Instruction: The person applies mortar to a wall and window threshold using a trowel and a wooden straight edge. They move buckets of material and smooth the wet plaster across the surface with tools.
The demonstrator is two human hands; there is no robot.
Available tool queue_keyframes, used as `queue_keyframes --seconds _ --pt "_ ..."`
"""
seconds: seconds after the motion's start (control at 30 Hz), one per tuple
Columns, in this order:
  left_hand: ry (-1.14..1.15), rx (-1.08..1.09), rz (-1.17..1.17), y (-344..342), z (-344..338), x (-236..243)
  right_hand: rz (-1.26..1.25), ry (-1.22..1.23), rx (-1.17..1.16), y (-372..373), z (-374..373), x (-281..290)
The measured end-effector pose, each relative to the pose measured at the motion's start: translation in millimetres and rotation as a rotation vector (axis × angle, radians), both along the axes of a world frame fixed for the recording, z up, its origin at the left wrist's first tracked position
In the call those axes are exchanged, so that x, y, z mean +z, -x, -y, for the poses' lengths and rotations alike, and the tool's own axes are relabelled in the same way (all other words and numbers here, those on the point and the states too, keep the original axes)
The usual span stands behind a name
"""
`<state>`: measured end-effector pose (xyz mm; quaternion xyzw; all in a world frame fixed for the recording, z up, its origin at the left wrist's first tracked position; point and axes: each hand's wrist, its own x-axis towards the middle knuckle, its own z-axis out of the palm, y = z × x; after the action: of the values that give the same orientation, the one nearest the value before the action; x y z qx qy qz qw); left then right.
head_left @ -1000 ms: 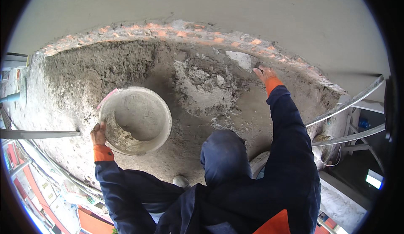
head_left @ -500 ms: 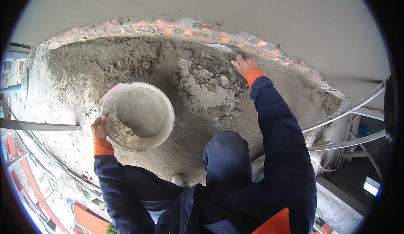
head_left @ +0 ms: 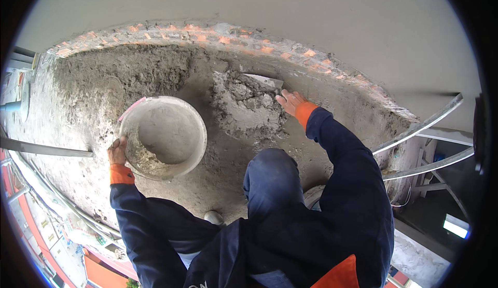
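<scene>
My left hand [head_left: 117, 151] is closed on the left rim of a round, mortar-crusted tub [head_left: 174, 132]. Pale grey residue coats the inside of the tub, which stands on the rough ground. With my right hand [head_left: 291, 102] I grip a trowel; its handle is hidden by the fingers. The trowel's pale metal blade [head_left: 265, 80] lies at the far edge of a heap of wet grey mortar [head_left: 249, 109], just left of the hand.
Behind the heap runs a strip of exposed brick [head_left: 223, 39] under a smooth grey plastered wall [head_left: 270, 3]. Long metal bars [head_left: 423, 124] jut in from the right, and another bar [head_left: 46, 148] from the left. My bent knee [head_left: 273, 176] is close to the heap.
My right hand and the trowel have come nearer and to the left, from beside the brick strip to the mortar heap. The left hand stays on the tub's rim.
</scene>
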<state>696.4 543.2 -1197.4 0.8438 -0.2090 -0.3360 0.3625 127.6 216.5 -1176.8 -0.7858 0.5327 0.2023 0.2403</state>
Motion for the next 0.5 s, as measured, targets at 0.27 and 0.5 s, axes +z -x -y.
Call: queue_keyframes --seconds 0.27,0.5 --pt "-0.035 -0.041 0.057 9.3 4.8 16.7 -0.026 0.13 0.152 19.4 -54.4 26.3" --pt "0.041 0.03 0.039 11.4 6.2 10.9 0.196 0.262 0.205 -66.5 38.9 18.1"
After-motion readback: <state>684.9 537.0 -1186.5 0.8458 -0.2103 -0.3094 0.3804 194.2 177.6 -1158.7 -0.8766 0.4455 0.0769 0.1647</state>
